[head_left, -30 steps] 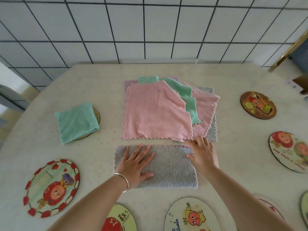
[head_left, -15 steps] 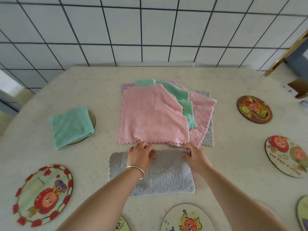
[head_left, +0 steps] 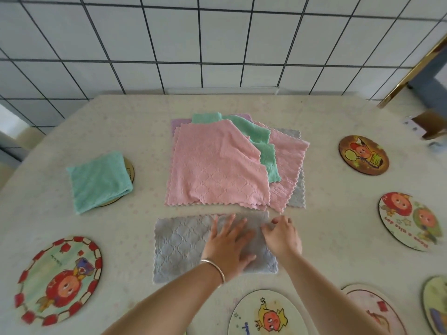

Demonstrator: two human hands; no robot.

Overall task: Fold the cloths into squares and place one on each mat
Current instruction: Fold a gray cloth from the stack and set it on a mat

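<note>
Grey waffle-knit cloth (head_left: 180, 245), folded to a long rectangle, lies on the pale speckled bench (head_left: 338, 228) just below the loose stack of unfolded pink, green & grey cloths (head_left: 217, 165). Left hand (head_left: 228, 245) w/ thin metal bangle (head_left: 214, 268) rests flat on the cloth's right half, fingers straight & spread; 0.5 s ago it was curled at the cloth's top edge, so it has slid down & flattened. Right hand (head_left: 281, 238) sits at the cloth's right end, fingers bent at the upper right corner; whether it's actually pinching fabric I can't tell, frame's blurred there. Earlier it gripped the top edge a bit further up. Cloth's position approx the same as before, still a rectangle, not yet square. Folded green square cloth (head_left: 99, 180) sits on a round wooden mat (head_left: 129, 171) at left, unchanged. Round cartoon mats ring the bench: red-bordered one (head_left: 58, 279) near left, one at bottom centre (head_left: 268, 315), brown one (head_left: 362, 154) far right, another (head_left: 411, 221) at right edge
</note>
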